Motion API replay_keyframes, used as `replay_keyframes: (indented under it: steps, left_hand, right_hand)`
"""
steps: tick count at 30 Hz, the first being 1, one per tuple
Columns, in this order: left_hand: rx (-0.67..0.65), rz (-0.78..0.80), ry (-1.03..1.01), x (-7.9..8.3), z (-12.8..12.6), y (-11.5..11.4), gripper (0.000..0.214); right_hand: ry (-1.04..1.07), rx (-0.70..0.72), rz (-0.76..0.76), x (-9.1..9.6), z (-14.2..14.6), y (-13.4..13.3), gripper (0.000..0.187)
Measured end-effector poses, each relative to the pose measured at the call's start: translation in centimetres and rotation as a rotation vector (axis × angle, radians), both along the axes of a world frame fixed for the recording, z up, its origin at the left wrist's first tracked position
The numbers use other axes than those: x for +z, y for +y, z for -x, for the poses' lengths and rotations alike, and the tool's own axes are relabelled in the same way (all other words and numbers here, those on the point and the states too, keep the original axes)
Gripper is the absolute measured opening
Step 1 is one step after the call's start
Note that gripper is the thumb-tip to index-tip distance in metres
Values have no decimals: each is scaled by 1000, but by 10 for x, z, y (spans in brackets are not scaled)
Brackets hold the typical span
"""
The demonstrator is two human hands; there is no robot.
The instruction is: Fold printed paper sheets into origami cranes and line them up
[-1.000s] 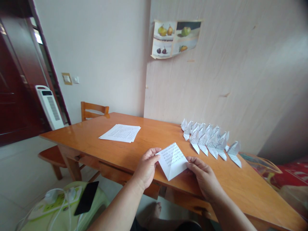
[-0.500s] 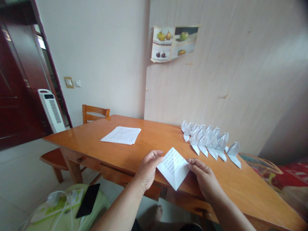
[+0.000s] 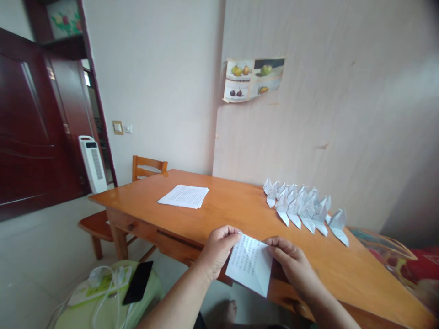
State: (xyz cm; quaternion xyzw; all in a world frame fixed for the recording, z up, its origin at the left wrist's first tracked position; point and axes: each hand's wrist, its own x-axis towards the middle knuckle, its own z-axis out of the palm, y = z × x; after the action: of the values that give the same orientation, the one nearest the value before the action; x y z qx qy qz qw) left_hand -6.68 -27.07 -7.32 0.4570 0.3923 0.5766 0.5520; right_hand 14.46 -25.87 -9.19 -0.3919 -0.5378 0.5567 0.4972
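Observation:
Between my hands is a folded square of printed paper (image 3: pixel 249 265), creased and held in the air over the table's front edge. My left hand (image 3: pixel 219 249) pinches its upper left corner between thumb and fingers. At the upper right corner, my right hand (image 3: pixel 288 256) grips it the same way. Lines of small print cover the side facing me, with a blank strip to the right. Beyond my right hand, several folded paper figures (image 3: pixel 307 208) stand in rows on the table. A stack of printed sheets (image 3: pixel 184 196) lies farther back on the left.
The wooden table (image 3: pixel 236 205) has drawers in its front. At lower left, a pale green stool (image 3: pixel 151 292) carries a power strip (image 3: pixel 87 292), cables and a black phone (image 3: pixel 138 282). A wooden chair (image 3: pixel 146 165) is behind the table; a white tower heater or fan (image 3: pixel 93 164) stands by the door.
The paper has turned from a point-up diamond to a squarer position, with both hands now at its top corners. My view has shifted slightly left and up.

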Motion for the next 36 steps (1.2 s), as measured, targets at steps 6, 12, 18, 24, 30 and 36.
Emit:
replay_keyframes:
  steps: [6,12,18,24,30,36]
  left_hand:
    - [66,-7,-108,7,0,-25,21]
    - [100,-31,-157,10,-1,-45,23]
    - [60,-1,-145,13,3,-66,24]
    - [-143,24,-210,11,6,-84,28]
    - [-116,-28,-240,11,9,-92,31]
    - [-85,-22,-234,10,8,-95,34]
  right_hand:
    - [147,-25,33,8,15,-42,35]
    - [206,175,164,2,38,-81,41]
    - [244,122,134,1,44,-96,34]
    - [236,118,120,11,47,-107,32]
    - [347,207,159,23,57,-117,36]
    - [291,95,197,25,67,-120,39]
